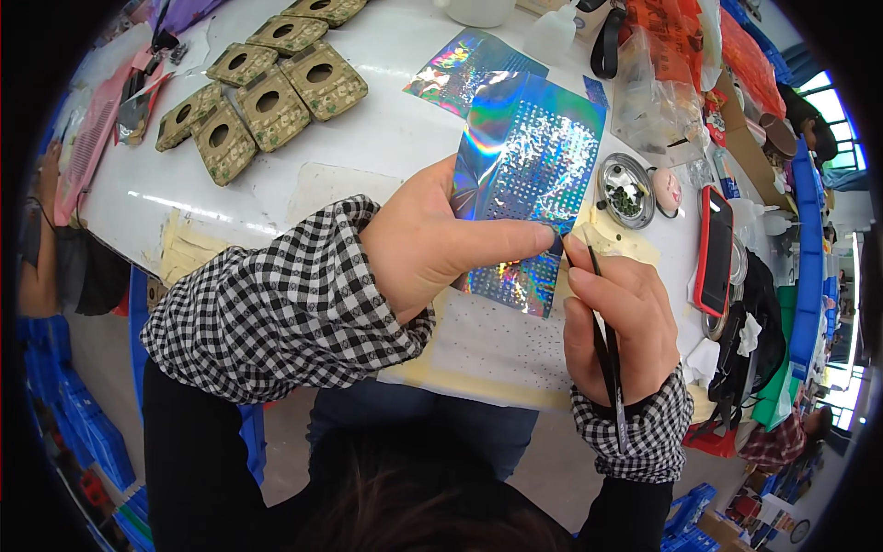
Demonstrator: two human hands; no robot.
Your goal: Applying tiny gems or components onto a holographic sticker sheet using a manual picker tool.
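My left hand [414,241] grips a shiny holographic sheet [533,175] dotted with rows of small shapes, the thumb lying across its lower part. At the sheet's right edge, my right hand [630,317] is closed around black tweezers [607,359]. The tweezer tips are close to my left thumb; whether they hold anything is too small to tell. Beneath both hands lies a pale paper [501,340] with rows of tiny dark dots and yellowish borders. A small round metal dish [650,207] with dark green bits stands just beyond my right hand.
Another holographic sheet [451,69] lies behind the held one. Several camouflage fabric pieces [292,124] with round holes sit at the far left. On the right are a red-edged phone [713,248], clear plastic bags [655,115] and a white squeeze bottle [550,35].
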